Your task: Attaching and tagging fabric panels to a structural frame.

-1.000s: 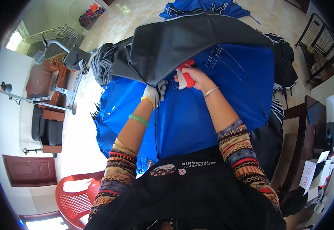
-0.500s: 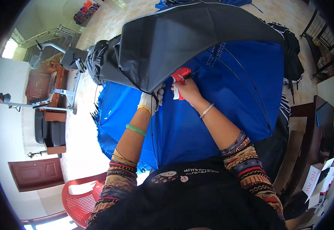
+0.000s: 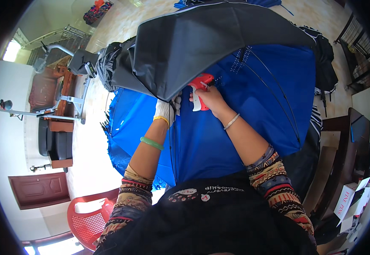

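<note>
My right hand (image 3: 211, 100) is wrapped round a red and white tagging gun (image 3: 199, 94), its front end close to the edge of a black fabric panel (image 3: 185, 55). My left hand (image 3: 165, 111), in a white knit glove with grey fingertips, closes on the umbrella canopy below that panel's lower corner; the panel covers part of the fingers. The blue umbrella canopy (image 3: 219, 144) spreads under both hands, with thin dark ribs (image 3: 277, 92) across it. Small dots pattern the blue fabric near the black edge.
More folded black umbrellas (image 3: 323, 63) lie at the right and left of the pile. A red plastic chair (image 3: 87, 219) stands at lower left, exercise equipment (image 3: 72, 102) beyond it. At right are a dark wooden table (image 3: 342, 148) and an opened white box (image 3: 350, 204).
The tagging gun has turned slightly in my right hand. Both hands stay almost in the same place, and the fabric has barely moved.
</note>
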Demonstrator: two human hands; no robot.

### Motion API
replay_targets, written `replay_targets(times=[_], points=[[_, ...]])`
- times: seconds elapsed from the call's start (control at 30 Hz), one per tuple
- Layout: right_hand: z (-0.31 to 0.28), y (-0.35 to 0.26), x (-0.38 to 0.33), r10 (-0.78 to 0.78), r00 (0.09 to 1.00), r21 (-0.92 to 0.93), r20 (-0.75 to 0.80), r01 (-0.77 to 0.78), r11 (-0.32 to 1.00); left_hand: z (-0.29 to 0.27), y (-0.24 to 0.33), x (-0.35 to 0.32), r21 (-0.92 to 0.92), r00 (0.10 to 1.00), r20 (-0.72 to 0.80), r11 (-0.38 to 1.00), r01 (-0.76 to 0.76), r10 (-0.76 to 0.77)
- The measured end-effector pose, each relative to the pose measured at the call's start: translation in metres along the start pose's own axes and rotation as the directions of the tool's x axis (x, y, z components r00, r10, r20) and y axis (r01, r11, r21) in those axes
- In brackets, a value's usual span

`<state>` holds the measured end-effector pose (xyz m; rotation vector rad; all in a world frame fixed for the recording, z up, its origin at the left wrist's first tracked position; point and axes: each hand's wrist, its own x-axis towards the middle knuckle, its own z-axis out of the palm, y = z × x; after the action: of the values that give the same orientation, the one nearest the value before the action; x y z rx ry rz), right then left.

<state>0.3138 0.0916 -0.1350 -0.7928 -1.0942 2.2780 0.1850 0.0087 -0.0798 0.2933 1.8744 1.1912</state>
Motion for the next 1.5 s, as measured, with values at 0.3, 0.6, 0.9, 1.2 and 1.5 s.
replay_targets(times=[0.3,0.6,0.9,1.2,1.5], points=[[-0.007,0.008,0.009,0.035,0.99,0.143,0.14,-0.055,0.988,-0.001,-0.004,0.002,0.052,0.998,0.043,0.998,0.031,-0.033],[-0.009,0.009,0.014,0.1,0.983,0.146,0.154,-0.123,0.982,-0.005,-0.003,0.001,0.022,0.999,0.049,1.0,-0.01,0.009],[-0.007,0.012,0.016,0.09,0.987,0.16,0.135,-0.111,0.981,-0.002,0.0,-0.006,0.039,0.996,0.085,0.999,-0.013,0.01],[-0.017,0.009,0.023,0.156,0.96,0.186,0.232,-0.201,0.962,0.003,0.019,-0.021,0.035,0.984,0.168,0.998,0.05,-0.055],[0.023,-0.075,-0.048,0.013,0.976,0.086,0.218,-0.033,0.996,-0.047,0.072,-0.042,-0.35,0.922,0.338,0.934,-0.066,0.192]])
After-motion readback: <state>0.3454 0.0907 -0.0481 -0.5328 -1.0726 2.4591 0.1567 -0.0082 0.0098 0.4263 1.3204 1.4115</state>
